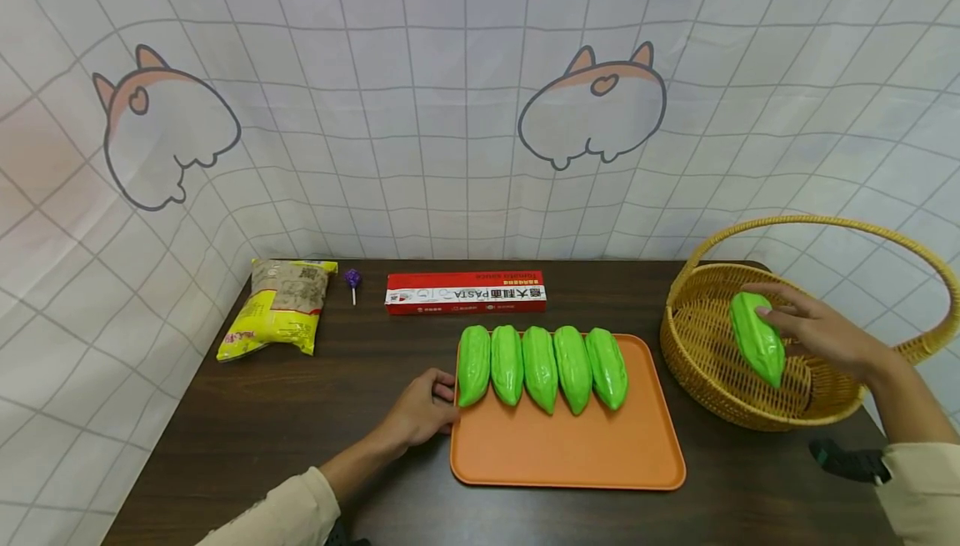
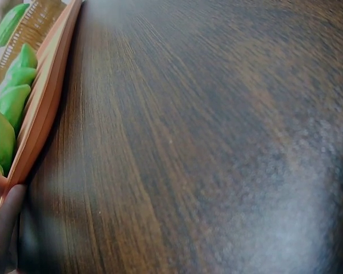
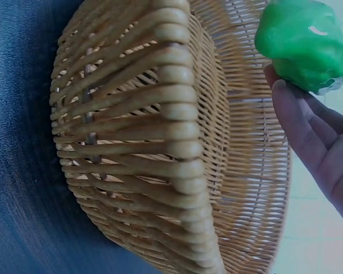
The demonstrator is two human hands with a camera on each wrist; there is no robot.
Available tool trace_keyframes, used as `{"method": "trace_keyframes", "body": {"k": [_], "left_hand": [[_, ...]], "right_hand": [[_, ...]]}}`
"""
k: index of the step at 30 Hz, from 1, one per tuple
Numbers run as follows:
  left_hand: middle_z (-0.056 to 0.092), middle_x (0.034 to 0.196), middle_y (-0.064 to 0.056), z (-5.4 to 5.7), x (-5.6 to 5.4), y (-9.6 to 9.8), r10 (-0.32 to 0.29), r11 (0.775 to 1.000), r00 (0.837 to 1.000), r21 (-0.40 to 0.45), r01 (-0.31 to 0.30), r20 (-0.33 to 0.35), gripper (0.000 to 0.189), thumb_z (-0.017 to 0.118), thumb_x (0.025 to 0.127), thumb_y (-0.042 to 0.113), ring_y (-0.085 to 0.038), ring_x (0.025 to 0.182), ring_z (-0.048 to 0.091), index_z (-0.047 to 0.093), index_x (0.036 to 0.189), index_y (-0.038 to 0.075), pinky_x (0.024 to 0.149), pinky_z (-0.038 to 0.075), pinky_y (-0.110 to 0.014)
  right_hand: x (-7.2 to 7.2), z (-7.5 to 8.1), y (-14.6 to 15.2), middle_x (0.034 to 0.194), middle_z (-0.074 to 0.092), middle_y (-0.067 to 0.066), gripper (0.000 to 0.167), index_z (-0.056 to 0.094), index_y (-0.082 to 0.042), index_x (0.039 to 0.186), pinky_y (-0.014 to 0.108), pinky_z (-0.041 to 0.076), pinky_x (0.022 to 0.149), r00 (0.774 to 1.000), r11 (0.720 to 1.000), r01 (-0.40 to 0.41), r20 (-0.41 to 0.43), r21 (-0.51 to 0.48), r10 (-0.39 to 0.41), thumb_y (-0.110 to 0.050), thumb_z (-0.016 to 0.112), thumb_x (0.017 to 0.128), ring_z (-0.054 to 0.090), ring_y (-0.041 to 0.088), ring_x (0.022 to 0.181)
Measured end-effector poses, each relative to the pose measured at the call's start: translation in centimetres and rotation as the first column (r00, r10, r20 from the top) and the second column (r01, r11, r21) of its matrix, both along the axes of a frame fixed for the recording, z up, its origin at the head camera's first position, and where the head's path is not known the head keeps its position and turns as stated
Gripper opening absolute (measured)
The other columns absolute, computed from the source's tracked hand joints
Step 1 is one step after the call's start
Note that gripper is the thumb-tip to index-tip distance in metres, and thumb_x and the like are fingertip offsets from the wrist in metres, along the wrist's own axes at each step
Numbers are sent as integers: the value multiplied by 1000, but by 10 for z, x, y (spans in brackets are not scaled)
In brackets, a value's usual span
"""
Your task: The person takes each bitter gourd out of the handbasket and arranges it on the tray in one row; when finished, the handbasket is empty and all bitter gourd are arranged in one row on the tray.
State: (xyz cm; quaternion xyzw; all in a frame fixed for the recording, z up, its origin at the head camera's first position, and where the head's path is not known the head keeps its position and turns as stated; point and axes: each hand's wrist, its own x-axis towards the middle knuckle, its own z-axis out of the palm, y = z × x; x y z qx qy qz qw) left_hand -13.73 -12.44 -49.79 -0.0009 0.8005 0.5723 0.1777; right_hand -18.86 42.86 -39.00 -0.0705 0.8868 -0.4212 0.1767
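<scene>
My right hand [image 1: 817, 325] holds a green ridged gourd-like vegetable [image 1: 756, 338] over the wicker basket [image 1: 690, 354]. In the right wrist view, the thumb and fingers grip the blunt end of this glossy vegetable [image 3: 303, 43], above the basket's far side. My left hand [image 1: 422, 413] is at the left edge of the orange tray [image 1: 562, 454]. In the left wrist view, its fingers [image 2: 8, 211] pinch the tray's rim [image 2: 46, 120]. Several matching green vegetables [image 1: 540, 369] lie side by side along the tray's back half, the leftmost close to the left hand.
A red and white pasta box [image 1: 465, 293] lies behind the tray. Further left are a purple lollipop [image 1: 353, 281] and a yellow snack-like bag [image 1: 281, 308]. The basket's tall handle [image 1: 810, 221] arches over its opening. A white gridded cloth [image 1: 465, 196] hangs behind the dark wooden table [image 1: 300, 413].
</scene>
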Motion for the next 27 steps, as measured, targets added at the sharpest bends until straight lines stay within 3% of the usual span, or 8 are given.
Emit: {"method": "trace_keyframes", "body": {"k": [4,10,16,23,27], "left_hand": [[58,105,-17,-1,-1,0,-2,1000,1000,-1,2,3,52,70,76,-4,-16,77,64,52,125,-7,64,63,-34],[58,105,-18,1,0,0,-1,1000,1000,-2,1,2,52,70,76,-4,-17,77,64,52,125,-7,64,63,-33],[58,106,-18,1,0,0,3,1000,1000,1,-3,4,53,70,76,-4,-17,78,64,53,125,-6,64,63,-33],[58,106,-18,0,0,1,0,1000,1000,-7,0,2,53,70,76,-3,-16,77,64,53,125,-7,64,63,-33],[58,106,-18,0,0,1,0,1000,1000,-10,0,2,52,70,76,-3,-16,78,64,53,125,-6,64,63,-33]], "right_hand": [[3,-1,-2,129,52,22,55,20,-21,160,39,61,76,1000,1000,-8,-28,11,9,-34,37,109,68,14,93],[7,-3,-5,152,28,35,60,19,-21,160,40,61,79,998,999,-38,-52,-13,37,-27,46,107,64,1,100],[12,-3,-13,152,23,38,69,18,-25,161,39,61,77,996,998,-64,-60,-28,62,-21,54,103,60,-1,103],[18,2,-27,150,30,35,69,17,-24,161,36,61,75,992,994,-92,-96,-56,86,-17,53,103,67,15,98],[22,3,-36,151,31,36,71,16,-23,161,31,59,76,989,995,-94,-117,-29,90,-18,55,102,65,9,101]]}}
